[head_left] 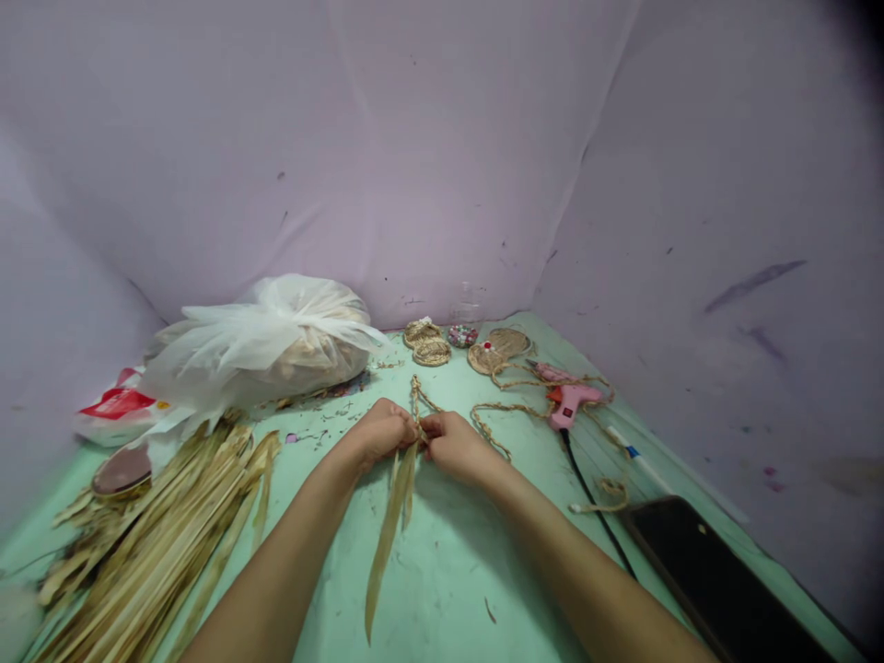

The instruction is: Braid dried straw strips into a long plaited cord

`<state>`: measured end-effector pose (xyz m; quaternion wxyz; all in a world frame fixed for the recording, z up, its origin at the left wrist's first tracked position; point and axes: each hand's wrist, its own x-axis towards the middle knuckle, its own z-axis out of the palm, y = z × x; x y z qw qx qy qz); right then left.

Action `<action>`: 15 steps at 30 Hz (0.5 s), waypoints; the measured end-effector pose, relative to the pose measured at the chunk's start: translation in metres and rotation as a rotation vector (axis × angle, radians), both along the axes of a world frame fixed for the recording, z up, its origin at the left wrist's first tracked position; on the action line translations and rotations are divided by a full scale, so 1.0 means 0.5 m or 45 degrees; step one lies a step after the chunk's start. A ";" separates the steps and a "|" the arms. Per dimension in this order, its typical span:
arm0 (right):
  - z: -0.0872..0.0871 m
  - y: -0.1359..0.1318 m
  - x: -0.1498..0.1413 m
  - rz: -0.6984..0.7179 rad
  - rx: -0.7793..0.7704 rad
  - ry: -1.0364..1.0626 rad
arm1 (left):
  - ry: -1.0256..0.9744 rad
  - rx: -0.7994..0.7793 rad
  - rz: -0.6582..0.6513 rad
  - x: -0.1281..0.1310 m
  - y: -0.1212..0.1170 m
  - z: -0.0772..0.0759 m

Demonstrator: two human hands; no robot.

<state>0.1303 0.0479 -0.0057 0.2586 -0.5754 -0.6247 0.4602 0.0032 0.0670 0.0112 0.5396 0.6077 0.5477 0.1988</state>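
My left hand (387, 429) and my right hand (448, 446) meet over the middle of the table, fingers closed in a pinch. Between them they grip a braid of dried leaf strips (415, 396). Its plaited part runs away from me, and a long rope of the same plait (483, 425) trails off to the right. Loose flat leaf ends (390, 543) hang toward me from below my fingers. The exact spot where the fingertips press the strips is partly hidden.
A pile of dried leaf strips (166, 534) lies at left, before a stuffed white plastic bag (276, 341). Woven coiled pieces (429, 343) and a container of beads (463, 335) stand at the back. At right are a pink glue gun (572, 403), its black cord and a dark phone (718, 580).
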 end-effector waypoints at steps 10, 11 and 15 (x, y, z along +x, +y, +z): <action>-0.010 0.005 0.013 -0.141 0.023 0.039 | 0.143 0.106 -0.083 -0.002 0.007 0.005; -0.013 0.005 0.013 -0.175 -0.002 0.069 | 0.176 0.135 -0.093 -0.002 0.008 0.002; -0.017 0.006 0.008 -0.296 -0.091 0.123 | 0.399 0.288 -0.107 -0.003 0.012 -0.008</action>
